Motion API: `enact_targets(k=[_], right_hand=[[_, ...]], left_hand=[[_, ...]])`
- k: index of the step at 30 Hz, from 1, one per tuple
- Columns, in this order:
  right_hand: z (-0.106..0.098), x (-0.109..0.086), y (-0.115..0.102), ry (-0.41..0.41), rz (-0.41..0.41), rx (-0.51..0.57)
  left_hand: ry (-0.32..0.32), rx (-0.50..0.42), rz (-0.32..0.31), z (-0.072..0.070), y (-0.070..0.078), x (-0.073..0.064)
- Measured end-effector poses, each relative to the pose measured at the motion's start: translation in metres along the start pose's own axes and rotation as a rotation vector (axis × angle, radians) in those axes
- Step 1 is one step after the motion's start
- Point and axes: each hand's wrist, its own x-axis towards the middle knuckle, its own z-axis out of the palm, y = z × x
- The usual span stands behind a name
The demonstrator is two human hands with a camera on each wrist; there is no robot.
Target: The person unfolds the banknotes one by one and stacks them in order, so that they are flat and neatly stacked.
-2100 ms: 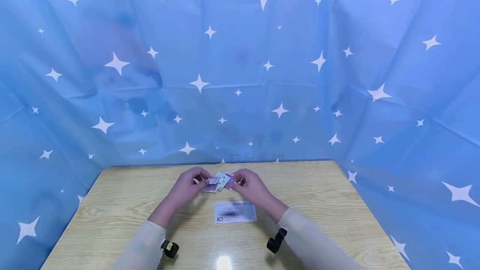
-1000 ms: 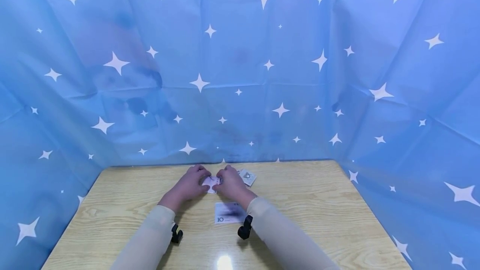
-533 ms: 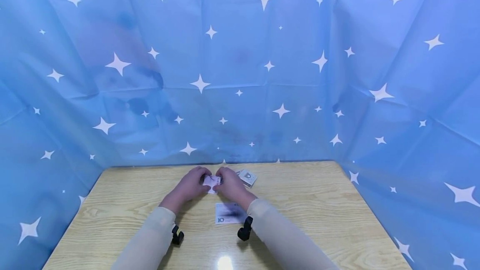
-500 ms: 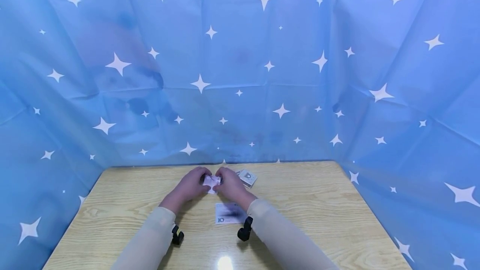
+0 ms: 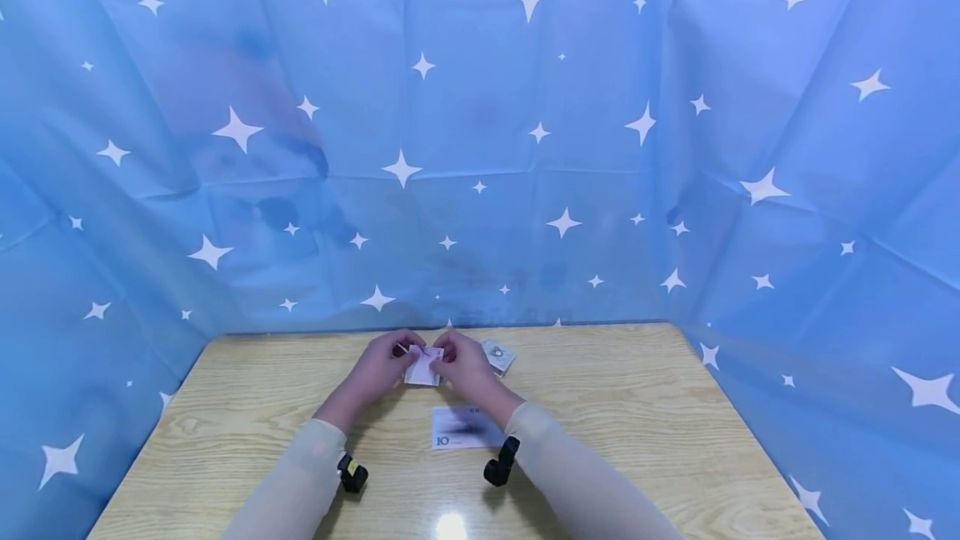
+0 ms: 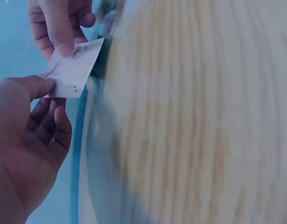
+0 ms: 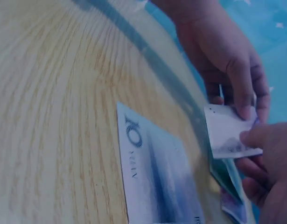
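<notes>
Between my two hands is a small folded banknote (image 5: 422,367), pale pink-white with faint print, above the far part of the table. My left hand (image 5: 386,361) pinches its left edge, thumb on top, as the left wrist view shows. My right hand (image 5: 461,363) pinches the other side, its thumb (image 7: 253,136) pressed on the paper. Below it, the right wrist view shows a green folded note (image 7: 227,179) and a purplish note (image 7: 234,207). Nearer me, a flat ten note (image 5: 457,427) lies on the table, partly under my right forearm in the head view.
A small whitish card-like stack (image 5: 498,355) with a printed emblem lies just right of my right hand. The wooden table (image 5: 615,440) ends at a blue star-patterned curtain (image 5: 480,132) behind and at the sides. Black wrist cameras (image 5: 352,473) hang below both forearms.
Two seconds ago my hands were farther apart, around fanned notes and a card. The stack now lies to the right. Lately both hands have shifted slightly on the folded banknote.
</notes>
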Motion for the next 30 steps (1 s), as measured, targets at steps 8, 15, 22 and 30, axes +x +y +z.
enact_targets(k=[8,15,22,30], right_hand=[[-0.009,-0.006,-0.004,0.065,0.054,0.192],[-0.016,-0.015,-0.006,0.069,0.05,0.227],[-0.023,-0.023,-0.009,0.093,0.081,0.382],[-0.039,-0.029,-0.012,0.124,0.049,0.416]], left_hand=[[0.039,-0.179,0.004,-0.007,0.011,-0.004],[0.055,-0.267,-0.007,-0.009,0.021,-0.007],[0.069,-0.32,-0.001,-0.002,0.031,-0.014],[-0.003,-0.364,0.018,0.007,0.033,-0.021]])
